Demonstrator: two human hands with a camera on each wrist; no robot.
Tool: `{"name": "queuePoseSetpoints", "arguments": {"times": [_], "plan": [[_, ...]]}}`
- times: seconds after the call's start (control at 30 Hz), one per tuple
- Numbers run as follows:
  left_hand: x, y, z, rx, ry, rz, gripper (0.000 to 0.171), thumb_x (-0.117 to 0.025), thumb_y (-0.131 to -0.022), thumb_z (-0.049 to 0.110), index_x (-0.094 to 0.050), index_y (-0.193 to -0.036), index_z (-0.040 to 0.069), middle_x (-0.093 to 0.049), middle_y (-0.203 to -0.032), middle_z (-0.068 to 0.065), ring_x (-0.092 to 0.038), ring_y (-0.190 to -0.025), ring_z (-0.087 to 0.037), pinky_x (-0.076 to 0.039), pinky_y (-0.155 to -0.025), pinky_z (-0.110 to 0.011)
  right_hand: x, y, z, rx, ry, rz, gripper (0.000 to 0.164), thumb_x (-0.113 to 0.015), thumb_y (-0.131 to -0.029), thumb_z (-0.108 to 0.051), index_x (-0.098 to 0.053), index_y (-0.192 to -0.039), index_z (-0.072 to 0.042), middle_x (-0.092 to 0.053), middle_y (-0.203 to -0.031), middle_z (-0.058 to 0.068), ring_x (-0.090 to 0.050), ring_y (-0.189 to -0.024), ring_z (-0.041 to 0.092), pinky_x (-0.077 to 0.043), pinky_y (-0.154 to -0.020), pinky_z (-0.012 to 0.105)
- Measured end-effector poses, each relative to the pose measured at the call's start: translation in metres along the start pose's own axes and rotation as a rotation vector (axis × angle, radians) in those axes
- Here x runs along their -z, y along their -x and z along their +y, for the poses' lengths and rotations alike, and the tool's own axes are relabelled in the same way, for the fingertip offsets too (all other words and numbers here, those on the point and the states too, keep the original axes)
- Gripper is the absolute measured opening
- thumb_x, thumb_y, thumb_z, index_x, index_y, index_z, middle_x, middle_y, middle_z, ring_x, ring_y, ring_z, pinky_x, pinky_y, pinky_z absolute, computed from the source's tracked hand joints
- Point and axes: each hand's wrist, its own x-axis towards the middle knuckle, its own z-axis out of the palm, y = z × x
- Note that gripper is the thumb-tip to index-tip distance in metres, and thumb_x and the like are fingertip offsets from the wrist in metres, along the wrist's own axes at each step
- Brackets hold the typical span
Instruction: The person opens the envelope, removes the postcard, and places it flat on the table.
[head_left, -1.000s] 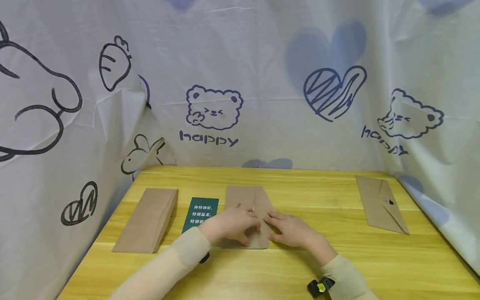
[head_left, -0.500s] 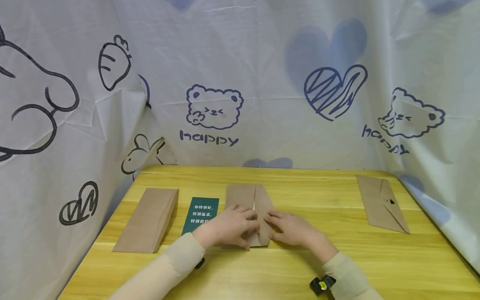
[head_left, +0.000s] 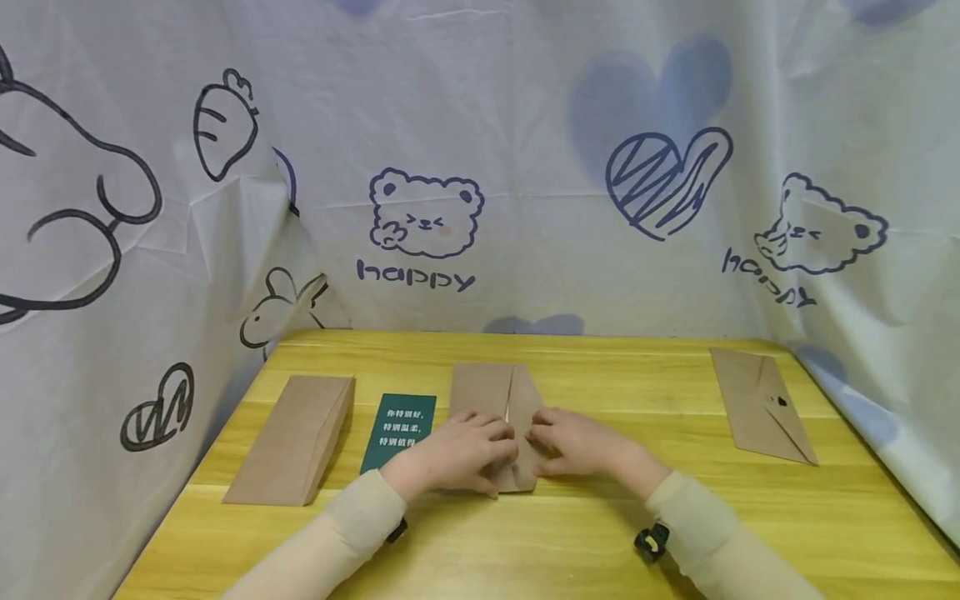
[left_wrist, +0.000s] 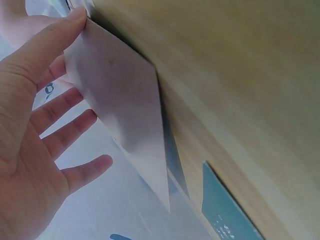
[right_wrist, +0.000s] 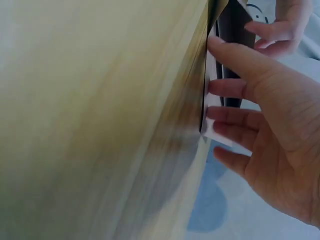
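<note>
A: Left hand [head_left: 461,454] state?
B: Fingers half bent over the brown envelope [head_left: 480,387]. Thumb and index close on its paper edge; the others sit looser and spread.
A: Right hand [head_left: 581,442]?
B: Opposite the left. Fingers bent, thumb a bit apart, tips touching the envelope's right edge. Can't tell if it pinches or only presses.
A: Envelope position?
B: Between the two sets of fingers, on the desk [head_left: 562,542], its lower part covered by the left hand. Pale sliver at the fold, just past the left fingertips. Left wrist view: that paper is tilted, with shadow under it.
A: Around it?
B: Green card [head_left: 397,425] with white characters just left of the left fingers, partly hidden by the wrist. Second envelope [head_left: 288,442] farther left. Third envelope [head_left: 759,407] well right of the right fingers, small dark mark on it. Printed curtain [head_left: 555,125] beyond all the fingers.
</note>
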Motion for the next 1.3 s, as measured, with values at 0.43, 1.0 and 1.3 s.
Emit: {"name": "queuePoseSetpoints", "arguments": {"times": [0.43,1.0,1.3], "plan": [[-0.004,0.000,-0.001,-0.015,0.021,0.036,0.053,-0.071,-0.076,0.060,-0.058,-0.118,0.030,-0.056,-0.129,0.006,-0.053,-0.120,-0.014,-0.048,-0.101,-0.041,-0.002,-0.013,0.012,-0.037,-0.104,-0.075,0.051,-0.071,-0.087,-0.039,-0.058,-0.126,-0.009,-0.057,-0.126,0.005,-0.060,-0.103,0.016,-0.053,-0.090,0.032],[-0.004,0.001,-0.003,0.004,0.058,0.017,0.052,-0.070,-0.077,0.060,-0.057,-0.117,0.030,-0.055,-0.130,0.006,-0.054,-0.123,-0.016,-0.047,-0.104,-0.043,0.008,-0.016,0.009,-0.036,-0.008,-0.218,0.066,-0.059,-0.093,-0.049,-0.038,-0.151,-0.025,-0.031,-0.160,0.003,-0.040,-0.141,0.030,-0.042,-0.104,0.060],[-0.003,0.003,-0.002,-0.001,0.062,0.022,0.054,-0.070,-0.078,0.060,-0.058,-0.122,0.030,-0.055,-0.132,0.007,-0.053,-0.125,-0.016,-0.048,-0.103,-0.042,0.008,-0.020,0.007,-0.054,0.038,-0.278,0.061,-0.055,-0.095,-0.047,-0.038,-0.150,-0.028,-0.035,-0.158,-0.002,-0.041,-0.140,0.026,-0.041,-0.104,0.062]]}}
